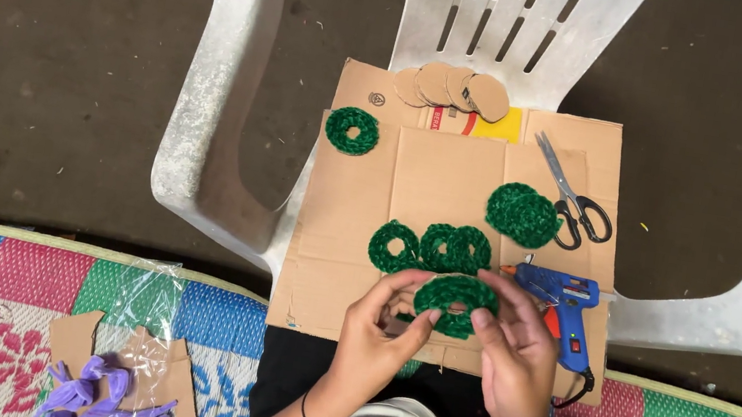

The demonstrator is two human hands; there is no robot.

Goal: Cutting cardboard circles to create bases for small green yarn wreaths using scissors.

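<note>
My left hand [380, 332] and my right hand [513, 343] together hold a green fuzzy ring [455, 300] just above a flattened cardboard sheet [338, 233] that lies on a white plastic chair [230, 99]. Both hands pinch the ring from its two sides. Just beyond it on the cardboard lie more green rings [429, 247], side by side and overlapping. A filled green disc [522, 214] lies further right, and a single green ring [351, 129] lies at the far left of the cardboard.
A blue hot glue gun [563, 301] lies right of my right hand. Black-handled scissors [574, 195] rest at the cardboard's right. Several cardboard discs [453, 88] are stacked at its far edge. Purple ribbon [102, 399], cardboard scraps and clear plastic lie on the colourful mat [6, 291].
</note>
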